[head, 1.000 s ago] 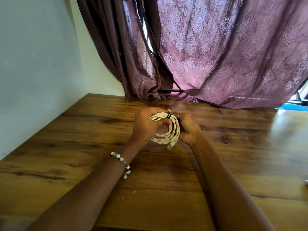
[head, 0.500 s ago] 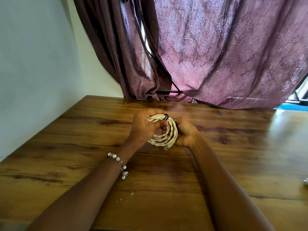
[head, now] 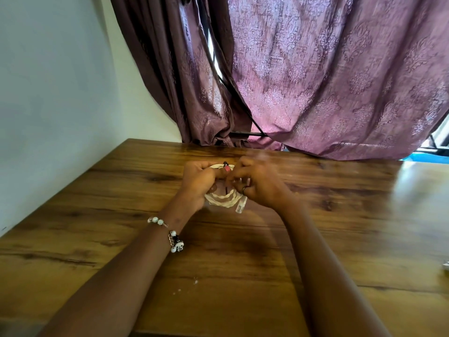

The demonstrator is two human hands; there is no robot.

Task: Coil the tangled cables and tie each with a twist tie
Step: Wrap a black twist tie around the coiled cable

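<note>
A cream braided cable (head: pixel 224 200) is wound into a small coil, held just above the wooden table (head: pixel 340 239). My left hand (head: pixel 198 182) grips the coil's left side, thumb laid across its top. A black twist tie (head: pixel 226 163) wraps the coil's top strands, next to that thumb. My right hand (head: pixel 256 183) covers the coil's right side, its curled fingers bunched at the tie area. The cable's clear plug end (head: pixel 240 207) sticks out below my right hand. Most of the coil is hidden by both hands.
A purple patterned curtain (head: pixel 328 81) hangs behind the table's far edge. A pale wall (head: pixel 48 93) runs along the left side. A small light object (head: pixel 446 265) shows at the right frame edge. A few crumbs (head: pixel 194 280) lie on the near tabletop.
My right hand has moved left over the coil and now covers its right half. The coil has tilted flatter, and the plug end now points lower right.
</note>
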